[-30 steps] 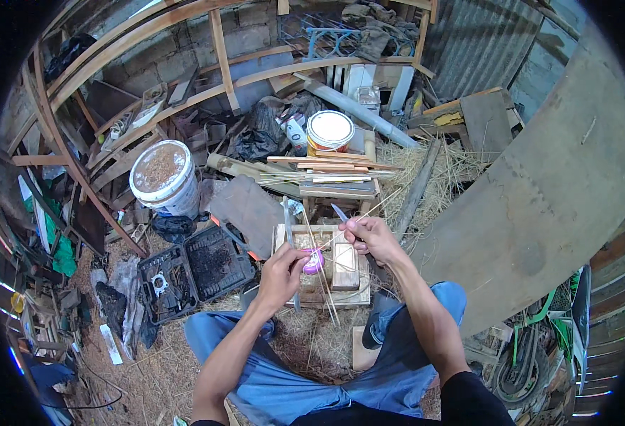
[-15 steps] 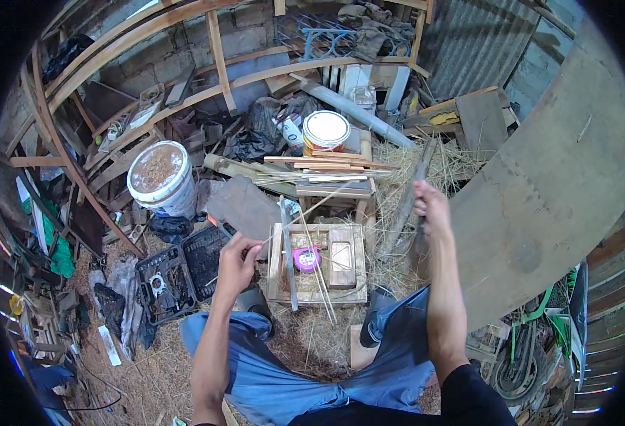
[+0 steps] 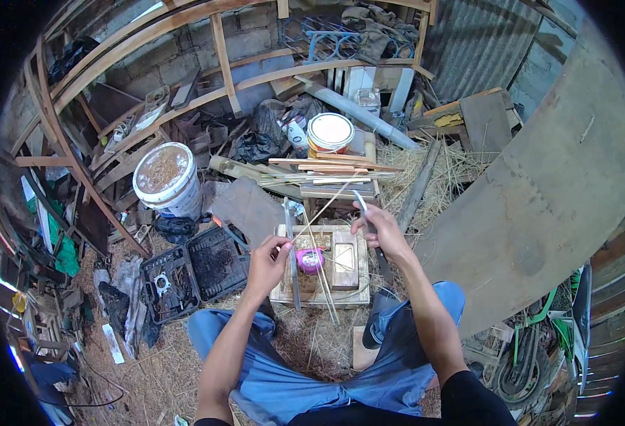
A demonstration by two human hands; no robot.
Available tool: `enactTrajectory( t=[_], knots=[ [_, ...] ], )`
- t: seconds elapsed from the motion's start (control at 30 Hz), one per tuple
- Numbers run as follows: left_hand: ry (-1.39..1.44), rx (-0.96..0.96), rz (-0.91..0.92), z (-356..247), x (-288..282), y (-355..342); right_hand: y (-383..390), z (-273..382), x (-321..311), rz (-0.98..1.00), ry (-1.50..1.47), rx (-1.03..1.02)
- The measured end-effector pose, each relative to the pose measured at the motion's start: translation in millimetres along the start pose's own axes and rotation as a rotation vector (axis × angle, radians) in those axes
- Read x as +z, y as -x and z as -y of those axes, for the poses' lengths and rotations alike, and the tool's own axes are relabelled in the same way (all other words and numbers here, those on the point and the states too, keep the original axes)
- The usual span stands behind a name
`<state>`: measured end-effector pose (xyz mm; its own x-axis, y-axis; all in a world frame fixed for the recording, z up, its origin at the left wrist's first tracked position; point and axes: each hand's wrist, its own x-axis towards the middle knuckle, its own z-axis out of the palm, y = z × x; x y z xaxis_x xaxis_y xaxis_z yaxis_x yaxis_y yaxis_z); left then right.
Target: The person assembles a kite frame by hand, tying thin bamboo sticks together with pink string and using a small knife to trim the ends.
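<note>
Between its thumb and fingers my left hand pinches a thin bamboo strip, which slants up and away to the right. My right hand is closed around a knife; its pale blade tip points up beside the strip, and a dark length shows below the hand. Below both hands is a low wooden work stand. On it lie a pink tape measure, a long flat grey bar, a wooden block with a rectangular recess, and a pair of thin strips.
Farther off, cut wood strips lie on a small bench. A paint bucket stands behind it, and a white bucket of sawdust at left. An open black tool case lies on the floor. A large board leans at right.
My right hand has moved left and inward with the knife, now close to the strip. My left hand has shifted slightly right and nearer to me, still pinching the strip.
</note>
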<state>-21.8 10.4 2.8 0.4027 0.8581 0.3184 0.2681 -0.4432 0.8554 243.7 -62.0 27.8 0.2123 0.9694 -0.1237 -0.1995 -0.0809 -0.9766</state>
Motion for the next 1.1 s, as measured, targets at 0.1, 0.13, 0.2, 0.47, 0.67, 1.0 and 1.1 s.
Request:
enactTrajectory(
  t=[0.1,0.13,0.2,0.47,0.67,1.0,1.1],
  knots=[
    [-0.03,0.015,0.05,-6,4,3,13,12,30,0.171,-0.022,0.087],
    [0.033,0.008,0.101,-7,6,5,14,5,40,0.218,-0.006,0.066],
    [0.095,0.003,0.174,-13,15,10,13,-13,50,0.25,0.015,0.046],
    [-0.02,0.119,0.164,-15,12,8,5,-22,48,0.268,-0.019,0.099],
    [-0.107,0.243,0.115,-19,3,11,-5,-15,24,0.126,-0.018,0.016],
    [-0.191,0.205,0.178,-14,-30,7,-5,17,-31,-0.279,-0.063,-0.048],
    [-0.261,0.262,0.091,1,-38,1,-8,24,-75,-0.419,-0.183,-0.165]
  ],
)
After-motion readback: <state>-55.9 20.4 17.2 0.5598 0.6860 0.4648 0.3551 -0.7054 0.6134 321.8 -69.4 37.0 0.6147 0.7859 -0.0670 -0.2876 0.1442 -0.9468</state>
